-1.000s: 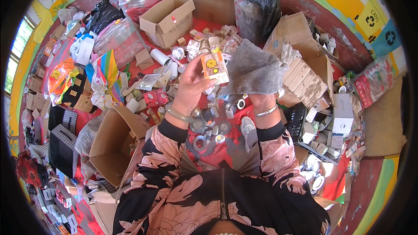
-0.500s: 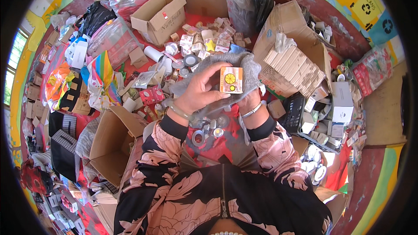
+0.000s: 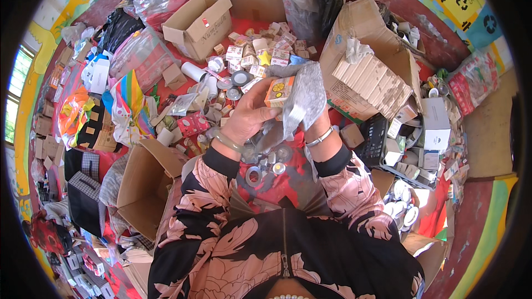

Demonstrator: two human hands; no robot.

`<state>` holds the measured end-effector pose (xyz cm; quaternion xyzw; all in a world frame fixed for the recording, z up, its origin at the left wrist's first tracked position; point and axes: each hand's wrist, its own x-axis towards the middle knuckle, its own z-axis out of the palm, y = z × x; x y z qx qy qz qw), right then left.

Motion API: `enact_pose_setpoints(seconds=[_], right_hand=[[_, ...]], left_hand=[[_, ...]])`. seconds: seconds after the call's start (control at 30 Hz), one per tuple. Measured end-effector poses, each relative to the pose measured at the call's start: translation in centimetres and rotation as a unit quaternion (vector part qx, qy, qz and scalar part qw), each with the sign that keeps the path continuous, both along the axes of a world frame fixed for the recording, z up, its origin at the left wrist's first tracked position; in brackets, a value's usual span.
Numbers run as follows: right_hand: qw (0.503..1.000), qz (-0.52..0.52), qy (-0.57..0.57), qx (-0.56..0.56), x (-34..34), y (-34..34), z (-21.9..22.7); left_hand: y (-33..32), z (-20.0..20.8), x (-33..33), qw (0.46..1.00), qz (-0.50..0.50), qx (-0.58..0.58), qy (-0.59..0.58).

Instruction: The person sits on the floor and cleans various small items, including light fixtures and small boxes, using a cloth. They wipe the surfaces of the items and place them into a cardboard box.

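Observation:
My left hand (image 3: 249,112) is closed around a small orange box (image 3: 279,92) with a yellow citrus-slice picture on its face. Against the box's right side lies a grey cloth (image 3: 309,95), which hangs down in folds. My right hand (image 3: 317,128) is at the cloth's right side; its fingers are mostly hidden behind the fabric, and it appears to hold the cloth against the box. Beyond my hands is a heap of small cartons (image 3: 266,50) with a yellow star-shaped piece (image 3: 264,57) among them. Several round metal and glass pieces (image 3: 254,176) lie below my hands.
An open cardboard box (image 3: 198,26) stands ahead, with a dark plastic bag (image 3: 313,3) to its right. A torn carton (image 3: 366,66) is at the right, near a black crate (image 3: 372,139). Another open carton (image 3: 145,180) sits by my left arm. Red cloth covers the floor.
The small box has moved slightly left and tilted, its face turning away from me. The grey cloth has come round in front of its right side.

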<state>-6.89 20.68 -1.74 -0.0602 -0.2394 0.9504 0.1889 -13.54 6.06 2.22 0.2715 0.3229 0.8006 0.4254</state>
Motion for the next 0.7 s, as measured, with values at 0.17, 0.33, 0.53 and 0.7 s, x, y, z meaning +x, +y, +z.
enact_pose_setpoints(seconds=[0.17,0.33,0.53,0.7], right_hand=[[0.989,-0.019,0.011,0.145,-0.3,-0.4,1.1],[0.914,-0.099,-0.025,0.392,-0.7,-1.2,0.7],[0.992,0.02,0.125,0.011,-0.3,-0.4,1.6],[0.996,-0.032,-0.013,-0.078,-0.5,0.5,-0.4]], left_hand=[[0.9,-0.4,-0.2,0.994,0.097,-0.035,-0.032],[1.6,-1.7,-0.1,0.983,0.162,-0.08,-0.003],[1.3,-1.7,0.0,0.951,0.159,-0.1,0.244],[1.9,-0.5,1.1,0.834,0.264,-0.139,0.464]])
